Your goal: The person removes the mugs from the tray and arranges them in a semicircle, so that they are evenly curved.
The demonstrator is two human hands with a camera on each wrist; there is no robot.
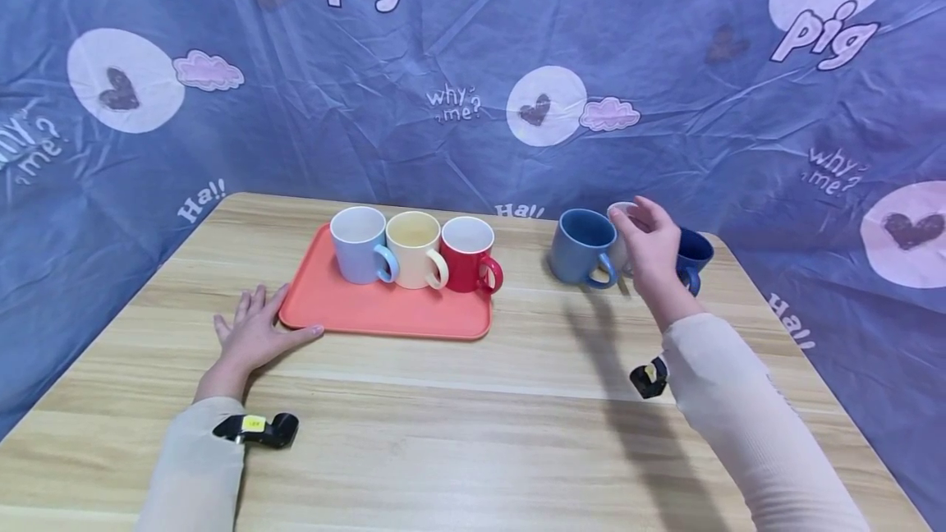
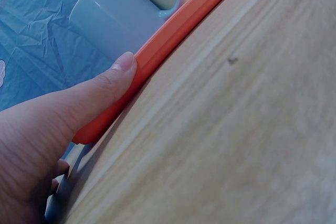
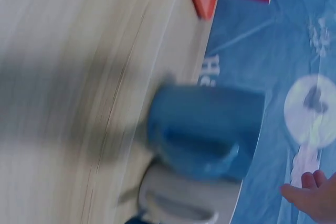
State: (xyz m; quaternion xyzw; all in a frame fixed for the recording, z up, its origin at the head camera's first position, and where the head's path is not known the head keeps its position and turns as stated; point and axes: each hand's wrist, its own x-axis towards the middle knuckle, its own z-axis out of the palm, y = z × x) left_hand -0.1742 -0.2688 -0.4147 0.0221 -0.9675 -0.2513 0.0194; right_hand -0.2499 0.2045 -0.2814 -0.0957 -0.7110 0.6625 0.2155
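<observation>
Hovering over the pale grey mug (image 3: 194,190), the right hand (image 1: 654,249) grips nothing

We find that mug standing at the wooden table's (image 1: 443,433) two o'clock, partly hidden by the hand, with the blue mug (image 1: 571,257) at its nine and the navy mug (image 1: 696,246) at its three. Towards eleven, the coral tray (image 1: 384,314) carries an upright light blue mug (image 1: 358,257) at its eleven, a cream mug (image 1: 406,265) at one and a red mug (image 1: 461,271) at two, handles facing four. We see the right hand's fingers loosely bent, thumb apart, above the grey rim. At the tray's eight o'clock, the left hand (image 1: 259,337) spreads its fingers, thumb touching the tray's edge.
</observation>
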